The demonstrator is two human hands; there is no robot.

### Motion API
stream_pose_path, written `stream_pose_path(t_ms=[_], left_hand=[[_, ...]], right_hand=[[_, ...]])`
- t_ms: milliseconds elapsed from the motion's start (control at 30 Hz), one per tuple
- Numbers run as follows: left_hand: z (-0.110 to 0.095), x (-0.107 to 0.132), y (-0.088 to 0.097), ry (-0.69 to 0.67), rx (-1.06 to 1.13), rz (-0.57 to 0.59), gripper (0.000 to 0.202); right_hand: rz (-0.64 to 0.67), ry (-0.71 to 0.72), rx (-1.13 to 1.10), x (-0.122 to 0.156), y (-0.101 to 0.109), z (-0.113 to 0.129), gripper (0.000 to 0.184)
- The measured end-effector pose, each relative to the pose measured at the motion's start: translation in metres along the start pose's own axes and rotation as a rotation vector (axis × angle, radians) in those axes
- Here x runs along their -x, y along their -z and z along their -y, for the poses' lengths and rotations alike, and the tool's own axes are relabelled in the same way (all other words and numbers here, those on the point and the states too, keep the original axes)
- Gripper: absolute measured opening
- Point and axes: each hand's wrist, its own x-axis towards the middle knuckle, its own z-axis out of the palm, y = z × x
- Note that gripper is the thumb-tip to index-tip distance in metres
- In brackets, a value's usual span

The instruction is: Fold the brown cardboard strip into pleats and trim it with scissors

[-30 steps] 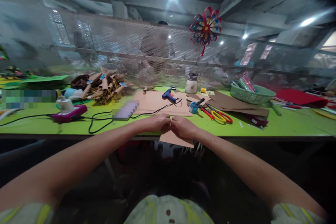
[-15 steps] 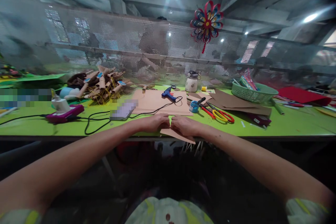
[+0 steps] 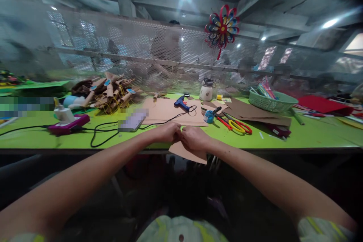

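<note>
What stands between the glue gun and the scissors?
In the head view, a blue jar stands between the glue gun and the scissors, past a loop of black cord.

tan paper piece, lime-green surface, blue glue gun with red trigger, red and yellow scissor handles, magenta power strip, pale green basket, red sheet
</note>
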Motion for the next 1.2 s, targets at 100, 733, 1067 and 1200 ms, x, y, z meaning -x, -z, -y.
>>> stream_pose_path(t_ms=[100, 733, 1067, 1200], left_hand=[[-0.001, 0.001, 0.0, -0.008, 0.01, -0.007, 0.015], [0.005, -0.013, -0.002, -0.094, -0.126, 0.033, 0.013], [-0.005, -0.002, -0.003, 0.004, -0.048, 0.016, 0.012], [-0.005, -0.001, -0.003, -0.003, -0.022, 0.015, 0.004]], right_hand=[[0.026, 0.007, 0.002, 0.004, 0.003, -0.001, 0.02], [-0.073, -0.001, -0.023, 0.008, -0.006, -0.007, 0.023], [0.004, 0.135, -0.094, 0.021, 0.001, -0.024, 0.007], [0.034, 0.04, -0.104, 0.04, 0.004, -0.034, 0.011]])
